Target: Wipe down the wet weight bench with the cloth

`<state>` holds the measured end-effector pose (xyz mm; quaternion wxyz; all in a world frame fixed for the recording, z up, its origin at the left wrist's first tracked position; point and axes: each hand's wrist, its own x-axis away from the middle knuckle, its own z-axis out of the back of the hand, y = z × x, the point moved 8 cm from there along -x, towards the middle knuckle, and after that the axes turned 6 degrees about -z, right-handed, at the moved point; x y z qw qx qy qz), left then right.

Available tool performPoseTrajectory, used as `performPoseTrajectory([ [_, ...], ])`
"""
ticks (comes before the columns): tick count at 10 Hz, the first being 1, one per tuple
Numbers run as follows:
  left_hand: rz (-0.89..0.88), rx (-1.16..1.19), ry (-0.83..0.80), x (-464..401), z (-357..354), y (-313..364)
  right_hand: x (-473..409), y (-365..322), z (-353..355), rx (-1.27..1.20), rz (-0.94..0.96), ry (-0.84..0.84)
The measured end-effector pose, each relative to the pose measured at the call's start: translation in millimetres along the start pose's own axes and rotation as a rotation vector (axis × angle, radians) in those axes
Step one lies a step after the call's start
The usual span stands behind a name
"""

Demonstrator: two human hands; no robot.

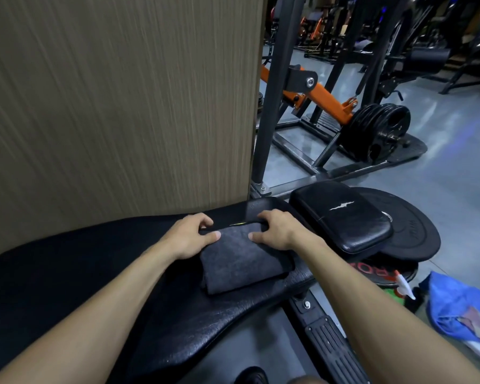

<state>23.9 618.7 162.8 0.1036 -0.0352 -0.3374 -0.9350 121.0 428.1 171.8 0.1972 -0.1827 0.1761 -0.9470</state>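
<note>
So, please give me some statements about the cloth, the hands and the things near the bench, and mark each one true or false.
1. The cloth is grey and folded. True.
2. Only the left hand touches the cloth. False: the right hand grips its far edge too.
3. The cloth lies on the black bench pad. True.
4. The cloth lies on the floor. False: it is on the pad.
5. Black weight plates sit on the orange-armed machine. True.
</note>
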Motion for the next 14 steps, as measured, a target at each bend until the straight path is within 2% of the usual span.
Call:
performPoseTrajectory([
  [1, -0.026, 0.041, -0.120, -1, -6, 11, 3, 6, -2, -0.147, -0.010, -0.035],
  [2, -0.144, 0.236, -0.127, 3, -3, 44, 20, 17, 8, -0.259, 0.017, -0.095],
  [3, -0.263, 0.476, -0.119, 14, -3, 94, 56, 38, 38, -0.432, 0.122, -0.154],
  [4, -0.342, 0.537, -0.078, 14, -18, 147, 95, 77, 65, -0.647, 0.138, -0.204],
  [6, -0.537, 0.339, -0.075, 7, -106, 255, 180, 233, 104, -0.876, -0.208, 0.067],
  [7, -0.633, 0.313, -0.205, 14, -169, 305, 236, 322, 86, -1.070, -0.390, 0.168],
  [8, -0.738, 0.241, -0.377, 23, -237, 342, 283, 404, 45, -1.251, -0.673, 0.359],
  [9, -0.766, 0.212, -0.514, 25, -294, 363, 317, 467, 4, -1.431, -0.930, 0.620],
  [10, -0.749, 0.207, -0.597, 21, -334, 370, 333, 505, -16, -1.589, -1.044, 0.790],
  [11, -0.722, 0.200, -0.634, 10, -359, 372, 334, 536, -12, -1.687, -1.068, 0.869],
  [13, -0.713, 0.158, -0.664, -10, -391, 379, 308, 577, 36, -1.978, -0.750, 0.926],
  [14, -0.685, 0.174, -0.675, -16, -400, 376, 307, 592, 18, -1.942, -0.905, 0.839],
])
